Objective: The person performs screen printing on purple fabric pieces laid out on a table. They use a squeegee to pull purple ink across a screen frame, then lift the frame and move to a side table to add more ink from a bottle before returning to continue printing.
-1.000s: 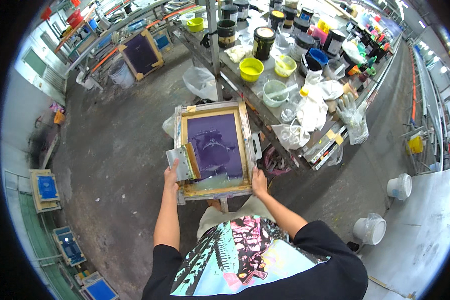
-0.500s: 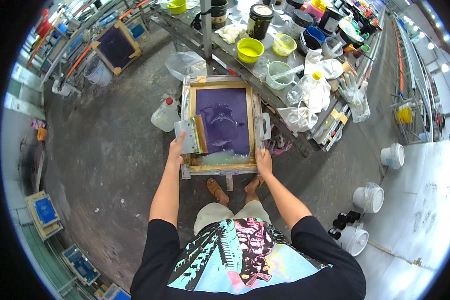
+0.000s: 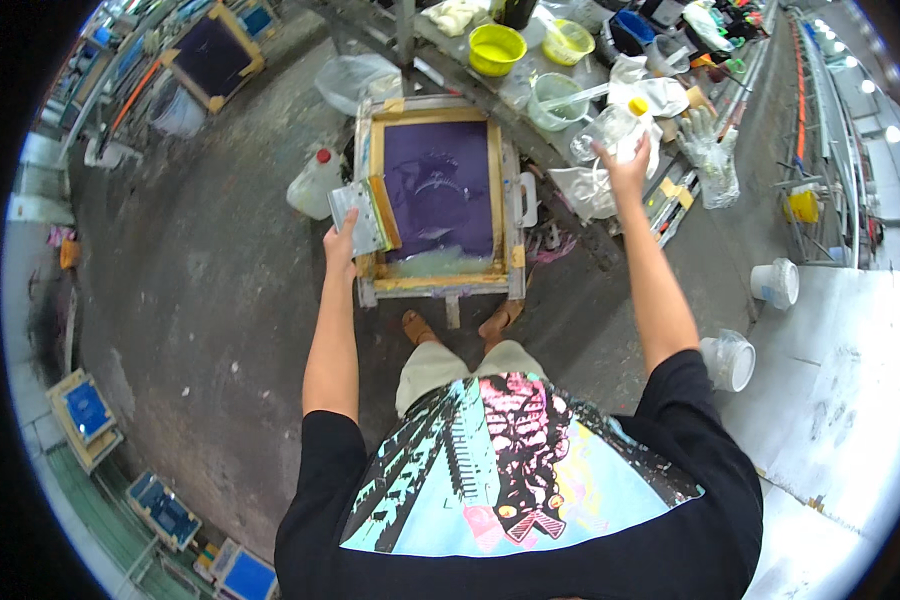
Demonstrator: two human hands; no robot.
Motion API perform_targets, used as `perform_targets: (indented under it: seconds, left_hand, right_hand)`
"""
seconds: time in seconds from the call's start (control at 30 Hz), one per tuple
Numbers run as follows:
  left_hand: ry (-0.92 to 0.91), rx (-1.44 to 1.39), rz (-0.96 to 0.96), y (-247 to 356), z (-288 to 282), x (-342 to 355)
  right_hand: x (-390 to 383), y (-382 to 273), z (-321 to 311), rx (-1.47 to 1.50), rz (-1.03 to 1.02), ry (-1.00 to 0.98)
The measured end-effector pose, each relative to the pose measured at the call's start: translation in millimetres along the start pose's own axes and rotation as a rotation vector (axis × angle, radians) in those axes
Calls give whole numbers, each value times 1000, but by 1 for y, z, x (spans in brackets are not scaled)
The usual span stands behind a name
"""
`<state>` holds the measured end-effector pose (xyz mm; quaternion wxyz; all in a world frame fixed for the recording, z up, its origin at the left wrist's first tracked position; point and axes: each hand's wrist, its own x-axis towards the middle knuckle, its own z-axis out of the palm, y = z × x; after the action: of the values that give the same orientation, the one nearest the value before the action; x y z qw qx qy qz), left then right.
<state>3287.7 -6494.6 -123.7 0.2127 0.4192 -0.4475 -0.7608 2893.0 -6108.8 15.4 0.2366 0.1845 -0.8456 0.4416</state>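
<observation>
My left hand (image 3: 342, 240) is closed around a squeegee (image 3: 370, 215) with a pale metal holder and a brownish blade edge. The squeegee rests over the left side of a framed screen-printing screen (image 3: 440, 190), whose purple mesh bears a faint curved design. Pale, wet-looking ink (image 3: 440, 263) lies along the screen's near end. My right hand (image 3: 625, 170) is over the table at the right, thumb and fingers apart around part of a white cloth (image 3: 590, 193). Just beyond it lies a clear plastic bottle (image 3: 602, 132) with a yellow cap.
Yellow bowls (image 3: 496, 50) and a clear tub (image 3: 558, 102) stand on the table. A plastic glove (image 3: 708, 155) lies at its right end. A red-capped jug (image 3: 310, 185) is on the floor left of the screen. White buckets (image 3: 775, 283) stand at the right.
My right hand has left the screen frame's right edge and moved up and right to the cloth on the table. My left hand still holds the squeegee. The whole view has shifted.
</observation>
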Motion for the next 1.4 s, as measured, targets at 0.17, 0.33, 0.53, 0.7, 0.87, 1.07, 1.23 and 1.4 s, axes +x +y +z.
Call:
perform_targets:
  seconds: [0.17,0.33,0.53,0.7,0.87,1.07,1.23,1.4]
  left_hand:
    - [96,498,141,6,-4,-60]
    - [289,907,344,-26,35,-95]
    - [224,710,451,-88,129,-105]
    - [34,661,436,-76,182,-126]
    - [87,806,502,-74,123,-124]
    - [215,787,472,-28,62,-105]
    - [205,285,259,-14,51,-110]
    - [126,180,170,-12,41,-115]
  right_hand:
    - [11,-31,19,274,200,-207]
    - [-8,-69,-17,357,75,-60]
    - [-74,-112,-96,253,-123,-399]
    - [-129,-101,-112,34,-126,-921]
    - [-159,-80,-90,-201,-318,-1101]
    - [-176,-60,-45,-471,-657,-1097]
    - [-166,-86,-13,-713,-851,-1161]
    - [-165,-114,9,-795,-912,-1184]
